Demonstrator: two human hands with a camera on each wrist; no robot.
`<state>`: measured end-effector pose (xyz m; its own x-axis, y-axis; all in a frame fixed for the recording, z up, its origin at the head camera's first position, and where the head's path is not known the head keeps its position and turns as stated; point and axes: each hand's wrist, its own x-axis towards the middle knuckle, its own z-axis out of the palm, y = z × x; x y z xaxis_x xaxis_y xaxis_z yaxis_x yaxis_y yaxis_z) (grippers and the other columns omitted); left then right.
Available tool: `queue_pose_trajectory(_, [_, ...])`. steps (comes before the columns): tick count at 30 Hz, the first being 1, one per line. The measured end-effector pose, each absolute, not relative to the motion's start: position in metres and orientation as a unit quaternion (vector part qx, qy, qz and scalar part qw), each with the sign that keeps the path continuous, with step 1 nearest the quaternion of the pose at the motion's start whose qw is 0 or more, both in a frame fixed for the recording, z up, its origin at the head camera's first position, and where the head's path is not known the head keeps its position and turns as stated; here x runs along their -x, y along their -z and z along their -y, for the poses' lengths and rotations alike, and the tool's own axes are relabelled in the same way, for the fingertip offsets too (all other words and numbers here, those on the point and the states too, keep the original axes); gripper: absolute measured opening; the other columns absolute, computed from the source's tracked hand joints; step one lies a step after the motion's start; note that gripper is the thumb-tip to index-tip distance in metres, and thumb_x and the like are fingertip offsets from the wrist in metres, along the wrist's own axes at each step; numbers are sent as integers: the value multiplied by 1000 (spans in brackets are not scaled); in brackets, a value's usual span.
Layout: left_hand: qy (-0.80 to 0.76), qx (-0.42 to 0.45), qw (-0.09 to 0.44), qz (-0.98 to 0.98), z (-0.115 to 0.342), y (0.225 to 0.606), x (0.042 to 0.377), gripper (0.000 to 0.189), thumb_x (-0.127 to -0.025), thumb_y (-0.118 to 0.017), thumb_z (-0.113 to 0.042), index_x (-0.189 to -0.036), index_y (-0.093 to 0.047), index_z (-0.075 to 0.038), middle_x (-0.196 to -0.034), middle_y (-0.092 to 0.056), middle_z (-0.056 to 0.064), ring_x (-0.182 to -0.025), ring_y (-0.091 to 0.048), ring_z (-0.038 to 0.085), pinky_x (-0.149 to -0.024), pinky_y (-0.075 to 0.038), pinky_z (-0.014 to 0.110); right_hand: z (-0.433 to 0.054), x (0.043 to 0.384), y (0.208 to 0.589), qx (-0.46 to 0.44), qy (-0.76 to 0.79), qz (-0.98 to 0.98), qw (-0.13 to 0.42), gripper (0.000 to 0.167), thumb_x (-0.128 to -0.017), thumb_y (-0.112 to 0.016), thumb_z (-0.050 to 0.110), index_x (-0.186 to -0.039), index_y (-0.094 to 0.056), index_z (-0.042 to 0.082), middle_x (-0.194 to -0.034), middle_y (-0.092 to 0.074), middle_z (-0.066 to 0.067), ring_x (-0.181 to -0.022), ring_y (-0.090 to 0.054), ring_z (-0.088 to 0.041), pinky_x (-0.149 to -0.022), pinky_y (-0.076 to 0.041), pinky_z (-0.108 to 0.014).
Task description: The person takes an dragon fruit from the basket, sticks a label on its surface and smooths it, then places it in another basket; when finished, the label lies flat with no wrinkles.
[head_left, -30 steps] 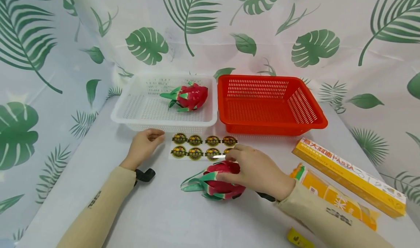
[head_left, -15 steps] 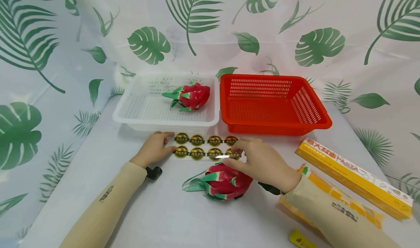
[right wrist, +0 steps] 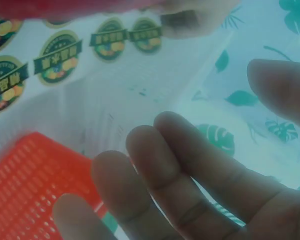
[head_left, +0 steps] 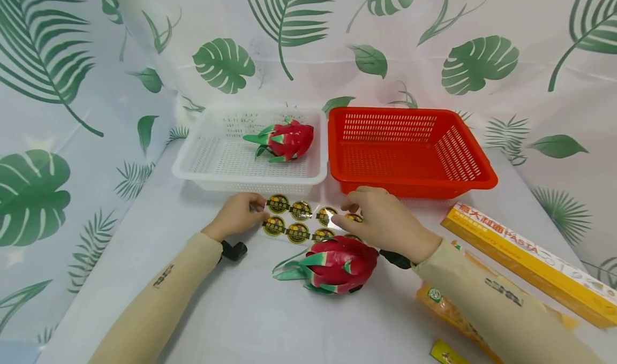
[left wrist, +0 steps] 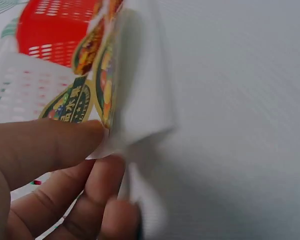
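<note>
My left hand pinches the left end of a sheet of round black-and-gold stickers. In the left wrist view the thumb and a finger hold the corner of the sticker sheet, which is tilted up edge-on. My right hand hovers over the sheet's right end. Its fingers are loosely bent, with the thumb standing apart and nothing between them. A red dragon fruit with green tips lies on the table just in front of the sheet, below my right hand.
Behind the sheet stand a white basket with another dragon fruit in it and a red basket. To the right lie a yellow pasta box, an orange packet partly under the right sleeve, and a small yellow item.
My left hand has moved right, taken hold of the sticker sheet and raised it. My right hand has left the dragon fruit and shifted up and back over the sheet's right end.
</note>
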<state>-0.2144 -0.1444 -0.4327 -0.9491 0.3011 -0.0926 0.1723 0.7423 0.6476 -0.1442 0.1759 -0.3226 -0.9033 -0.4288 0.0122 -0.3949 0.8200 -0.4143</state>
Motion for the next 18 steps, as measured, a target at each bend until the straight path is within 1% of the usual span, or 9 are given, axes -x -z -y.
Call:
queue_pose_trajectory(2, [-369,-107,124,-915,146,431,215,28,-94,-75,-22,-115,-73,-3,-103,-77,10,-87,-68,17,-75,-55,29,-172,151,322,221,217,-950,47,31,-93,-77,37,-111,-77,11,-97,-76,-2,-90,-67,-19,-75,-60,-32])
queue_pose_trajectory(5, [-421,-76,160,-889,149,429,214,25,-95,-75,-20,-112,-73,-2,-101,-78,11,-81,-68,14,-69,-54,26,-165,164,324,233,236,-941,67,26,-94,-77,35,-105,-77,12,-87,-75,1,-80,-65,-16,-68,-57,-28])
queue_pose_trajectory(7, [-449,-63,176,-874,151,428,213,22,-94,-75,-18,-109,-73,-2,-98,-79,10,-78,-68,13,-67,-54,26,-158,172,325,247,245,-934,80,20,-94,-77,31,-101,-77,12,-82,-74,2,-74,-63,-15,-66,-55,-27])
queue_pose_trajectory(9, [-468,-59,186,-862,152,428,212,20,-93,-76,-17,-107,-73,-3,-96,-79,9,-77,-68,12,-67,-54,26,-150,180,327,264,252,-927,90,16,-94,-77,26,-102,-78,12,-82,-75,2,-73,-63,-14,-66,-56,-27])
queue_pose_trajectory(11, [-478,-58,193,-855,153,428,210,20,-93,-77,-17,-107,-72,-3,-95,-79,7,-78,-69,12,-68,-54,27,-141,187,329,281,250,-922,91,16,-94,-78,21,-104,-78,9,-86,-77,-1,-76,-66,-15,-70,-59,-27])
queue_pose_trajectory(14, [-485,-62,195,-850,153,427,209,22,-93,-77,-18,-109,-72,-4,-97,-79,7,-81,-71,13,-71,-55,27,-127,198,332,303,233,-919,93,23,-94,-77,17,-113,-77,5,-100,-80,-8,-85,-72,-17,-80,-63,-30])
queue_pose_trajectory(18, [-493,-65,193,-846,151,423,206,24,-93,-78,-19,-111,-73,-4,-101,-80,8,-83,-72,14,-76,-57,28,-106,210,335,322,194,-921,106,31,-95,-76,16,-123,-74,2,-117,-78,-13,-98,-76,-24,-92,-62,-37])
